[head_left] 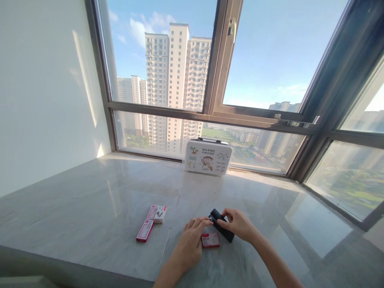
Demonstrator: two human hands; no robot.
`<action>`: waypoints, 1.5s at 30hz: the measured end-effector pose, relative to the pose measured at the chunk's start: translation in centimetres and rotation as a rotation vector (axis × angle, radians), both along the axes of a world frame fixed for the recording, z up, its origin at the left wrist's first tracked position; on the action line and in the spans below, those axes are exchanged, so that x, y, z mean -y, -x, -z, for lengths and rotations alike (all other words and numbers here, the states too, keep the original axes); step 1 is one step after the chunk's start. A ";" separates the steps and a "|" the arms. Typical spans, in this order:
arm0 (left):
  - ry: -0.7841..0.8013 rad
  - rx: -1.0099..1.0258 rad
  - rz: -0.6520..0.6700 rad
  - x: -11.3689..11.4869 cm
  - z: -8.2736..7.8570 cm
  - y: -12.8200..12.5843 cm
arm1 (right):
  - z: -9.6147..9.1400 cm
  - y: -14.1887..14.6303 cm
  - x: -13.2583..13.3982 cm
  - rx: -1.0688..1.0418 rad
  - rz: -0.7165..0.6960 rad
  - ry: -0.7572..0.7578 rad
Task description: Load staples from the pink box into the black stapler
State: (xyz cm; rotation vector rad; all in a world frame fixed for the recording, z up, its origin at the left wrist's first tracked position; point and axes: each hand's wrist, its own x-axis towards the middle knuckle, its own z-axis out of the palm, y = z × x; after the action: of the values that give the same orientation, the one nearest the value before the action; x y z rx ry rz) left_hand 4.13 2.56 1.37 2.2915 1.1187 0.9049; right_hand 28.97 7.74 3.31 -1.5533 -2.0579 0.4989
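A black stapler [221, 225] lies on the grey marble sill [90, 200], tilted from upper left to lower right. My right hand [239, 224] is closed round its right side, fingers curled over the top. My left hand [189, 242] reaches in from below, its fingertips pinched at the stapler's front end. Whether they hold anything small is hidden. A small red staple box [210, 240] rests flat just below the stapler, between my two hands.
Left of my hands lie a long red-and-white box [145, 231] and a smaller white-and-red box [158, 213]. A white printed tin case with a handle [208, 157] stands against the window at the back. The sill's front edge [75, 268] runs below.
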 end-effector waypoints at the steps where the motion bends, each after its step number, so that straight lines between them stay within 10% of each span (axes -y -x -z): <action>1: -0.005 -0.026 0.078 0.4 -0.3 -0.4 | 0.6 -0.7 0.3 -0.062 0.033 0.008; 8: 0.062 -0.085 -0.040 2.5 -0.1 -0.2 | 3.9 -1.4 5.3 -0.638 0.113 0.258; 24: 0.195 0.056 0.004 2.7 0.8 2.4 | 4.8 4.9 8.6 -0.715 0.084 0.233; 32: -0.175 -0.111 -0.812 2.3 3.7 14.5 | 5.4 4.8 9.1 -0.715 0.227 0.198; 38: -0.056 -0.248 -0.478 3.9 4.4 17.5 | 5.5 4.7 9.2 -0.629 0.254 0.177; 45: 0.145 -0.117 -0.097 3.7 0.0 8.5 | 5.6 5.2 9.2 -0.525 0.286 0.146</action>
State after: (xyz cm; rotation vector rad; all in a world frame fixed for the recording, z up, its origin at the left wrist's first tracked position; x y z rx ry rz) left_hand -4.33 -1.13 1.38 2.2118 1.3109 0.7068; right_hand 23.80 -1.49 -2.30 -1.5582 -1.4086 0.8547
